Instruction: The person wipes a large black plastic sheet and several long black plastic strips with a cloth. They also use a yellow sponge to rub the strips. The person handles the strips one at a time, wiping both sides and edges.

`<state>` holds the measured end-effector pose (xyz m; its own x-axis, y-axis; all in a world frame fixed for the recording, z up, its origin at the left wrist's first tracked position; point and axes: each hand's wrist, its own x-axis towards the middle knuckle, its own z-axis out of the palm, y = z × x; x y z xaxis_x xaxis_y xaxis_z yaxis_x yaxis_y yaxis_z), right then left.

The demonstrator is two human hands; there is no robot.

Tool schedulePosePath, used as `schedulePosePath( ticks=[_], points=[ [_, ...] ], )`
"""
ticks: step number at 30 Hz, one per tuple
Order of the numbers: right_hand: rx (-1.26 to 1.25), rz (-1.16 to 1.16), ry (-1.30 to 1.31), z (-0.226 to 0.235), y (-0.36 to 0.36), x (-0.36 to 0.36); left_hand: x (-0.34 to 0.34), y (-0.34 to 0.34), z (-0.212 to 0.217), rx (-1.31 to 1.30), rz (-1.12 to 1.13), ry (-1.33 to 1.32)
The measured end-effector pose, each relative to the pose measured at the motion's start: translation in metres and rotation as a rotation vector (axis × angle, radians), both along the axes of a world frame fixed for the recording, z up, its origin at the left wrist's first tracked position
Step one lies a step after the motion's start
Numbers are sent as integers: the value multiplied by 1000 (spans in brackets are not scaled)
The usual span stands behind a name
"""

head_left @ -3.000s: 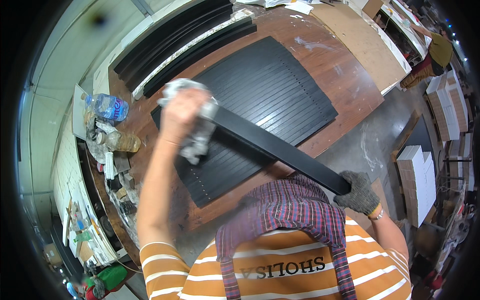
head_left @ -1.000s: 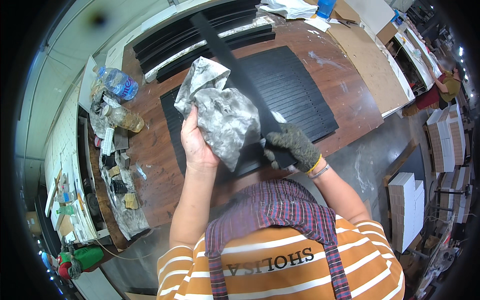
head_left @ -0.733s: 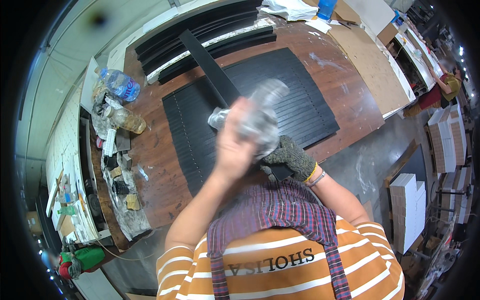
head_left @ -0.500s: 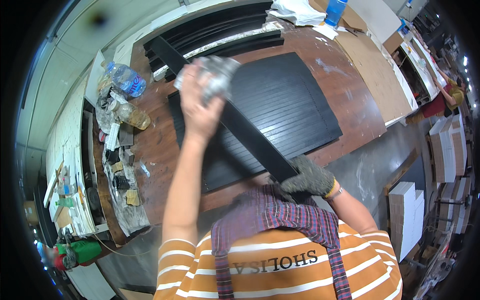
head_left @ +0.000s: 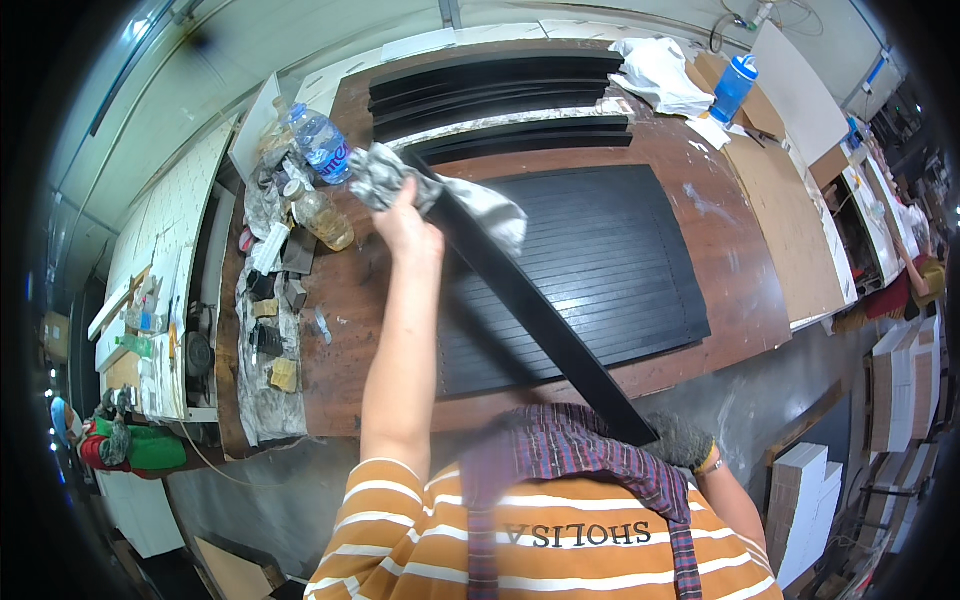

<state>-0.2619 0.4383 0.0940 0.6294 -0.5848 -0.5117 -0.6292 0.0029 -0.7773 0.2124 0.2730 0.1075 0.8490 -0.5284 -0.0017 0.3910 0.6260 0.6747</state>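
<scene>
A long black board (head_left: 540, 320) slants across the front of me, raised above the table. My left hand (head_left: 408, 225), bare, presses a crumpled grey-white rag (head_left: 385, 180) round the board's far end; part of the rag hangs down on the right. Close to my body, my right hand (head_left: 675, 440) in a dark knitted glove grips the near end, its fingers mostly hidden behind the board. Beneath lies a flat layer of black slats (head_left: 590, 250) set side by side on the brown table (head_left: 345, 390).
Stacked black boards (head_left: 490, 85) lie at the table's back. At left stand a clear water bottle (head_left: 320, 145) and a bottle of yellowish liquid (head_left: 322, 218), near small blocks. A blue bottle (head_left: 735, 88) and white cloth (head_left: 660, 75) sit back right. Co-workers are at both sides.
My left hand and the rag have moved to the board's far end. My right hand has shifted lower and right with the near end. The view has turned slightly.
</scene>
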Motion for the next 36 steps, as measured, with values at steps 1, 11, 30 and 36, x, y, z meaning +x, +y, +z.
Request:
schedulePosePath(
  ticks=[1,11,30,36],
  points=[
    [-38,-3,-39,-2,4,-9,19,-5,1,-14,51,-21],
    [262,-169,-36,9,12,-32,92,54,-5,149,-73,-28],
    [299,-98,-88,1,-49,6,-39,111,7,388,-953,-294],
    [-498,409,-297,-47,-53,-3,-44,120,5,388,-968,-366]
  ],
)
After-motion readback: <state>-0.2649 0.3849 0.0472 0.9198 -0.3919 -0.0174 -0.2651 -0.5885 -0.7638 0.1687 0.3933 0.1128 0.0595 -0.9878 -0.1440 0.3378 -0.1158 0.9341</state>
